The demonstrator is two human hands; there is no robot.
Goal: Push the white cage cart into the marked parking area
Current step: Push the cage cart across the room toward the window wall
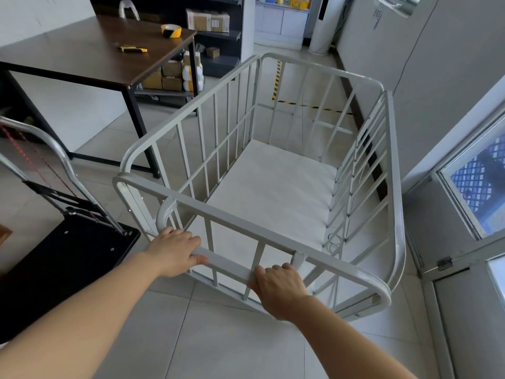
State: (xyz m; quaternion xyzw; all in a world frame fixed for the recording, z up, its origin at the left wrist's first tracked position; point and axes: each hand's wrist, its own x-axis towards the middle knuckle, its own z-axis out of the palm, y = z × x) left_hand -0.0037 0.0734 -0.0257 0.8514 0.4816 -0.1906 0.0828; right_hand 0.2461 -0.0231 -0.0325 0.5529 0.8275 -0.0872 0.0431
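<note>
The white cage cart [273, 170], its barred metal walls enclosing only a bare flat white floor, stands on pale tiles short of the yellow-black floor tape [277, 80], with the left hand [175, 251] and right hand [278, 288] both wrapped around its near flat handle bar [229, 265].

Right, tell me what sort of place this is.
Probably a small stockroom or parcel-handling room. Cardboard boxes sit on dark shelving, yellow-and-black floor tape marks a bay ahead, and both the left hand and right hand grip the white cage cart; a flatbed trolley stands beside it.
</note>
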